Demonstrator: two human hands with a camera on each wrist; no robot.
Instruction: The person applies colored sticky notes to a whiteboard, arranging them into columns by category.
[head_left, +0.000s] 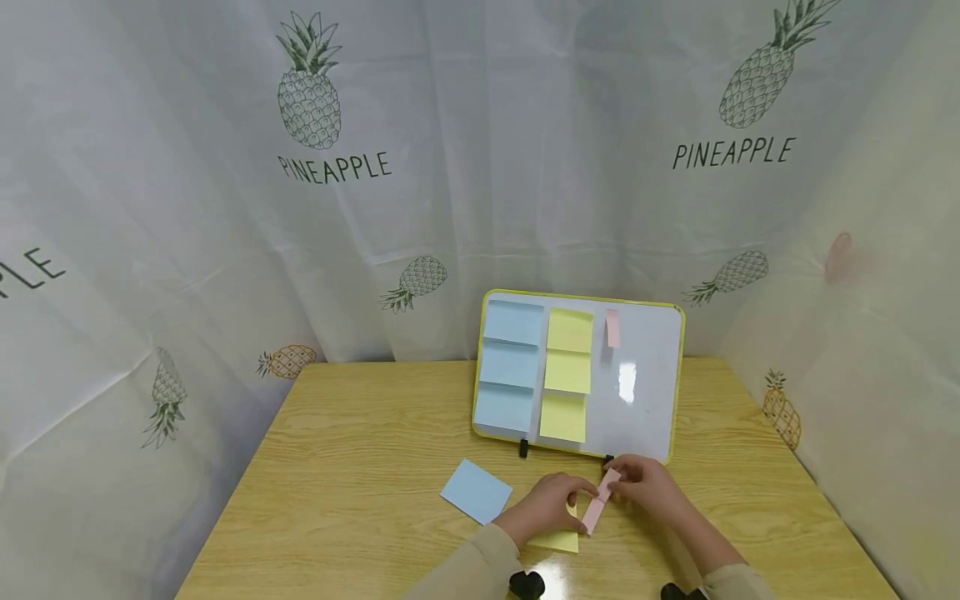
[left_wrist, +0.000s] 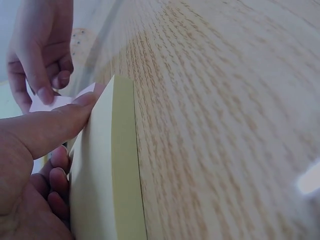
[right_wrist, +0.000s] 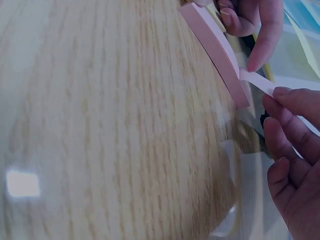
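My left hand (head_left: pixel 547 504) holds a narrow pink sticky-note pad (right_wrist: pixel 215 52) at its near end, with the index finger reaching to where the top sheet lifts. Between thumb and fingertips, my right hand (head_left: pixel 651 485) pinches the raised end of that pink sheet (right_wrist: pixel 257 82), which is still joined to the pad. A yellow sticky-note pad (left_wrist: pixel 95 175) lies on the table under my left hand, partly covered by it. Left of that hand is a blue sticky-note pad (head_left: pixel 476 492).
A yellow-framed whiteboard (head_left: pixel 641 417) stands behind the hands on black feet (head_left: pixel 523 448). It bears three blue notes (head_left: pixel 510 365), three yellow notes (head_left: pixel 567 372) and one pink strip (head_left: pixel 612 328). A pineapple-print curtain (head_left: pixel 487 167) hangs behind the wooden table (head_left: pixel 337 483).
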